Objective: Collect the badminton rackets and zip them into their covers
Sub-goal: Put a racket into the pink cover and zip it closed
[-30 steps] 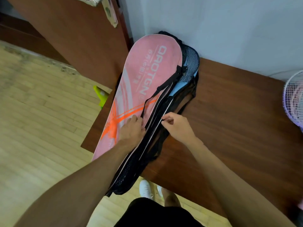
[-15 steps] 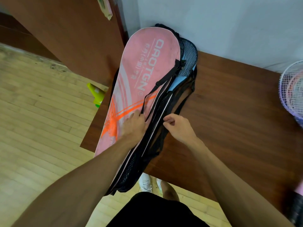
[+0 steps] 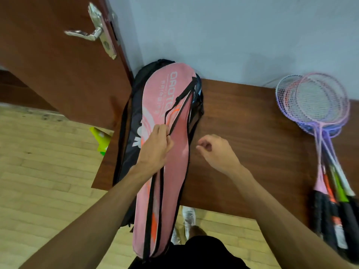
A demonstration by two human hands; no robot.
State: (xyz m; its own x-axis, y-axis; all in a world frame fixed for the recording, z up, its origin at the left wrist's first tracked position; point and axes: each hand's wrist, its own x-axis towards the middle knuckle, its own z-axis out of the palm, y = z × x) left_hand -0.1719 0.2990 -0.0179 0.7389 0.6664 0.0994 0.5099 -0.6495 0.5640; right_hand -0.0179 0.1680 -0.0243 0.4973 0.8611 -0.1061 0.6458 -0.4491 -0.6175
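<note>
A long pink racket cover (image 3: 174,171) with orange stripes and a black strap lies tilted over the left end of the brown table (image 3: 242,133), its lower end hanging past the front edge. My left hand (image 3: 155,146) grips the cover near its middle, by the strap. Beneath it lies a dark cover (image 3: 134,117) with white lettering. My right hand (image 3: 215,150) hovers just right of the pink cover with fingers loosely curled, holding nothing. Several rackets (image 3: 318,117) with pink and purple frames lie stacked at the table's right end.
A brown door (image 3: 64,65) with a metal handle (image 3: 91,33) stands open at the left, close to the table corner. A green object (image 3: 101,140) lies on the wooden floor beside the table. A pale wall backs the table.
My left hand has pulled the pink cover toward me and off the stack, baring the dark cover below. My right hand let go of the cover's edge and moved off to the right.
</note>
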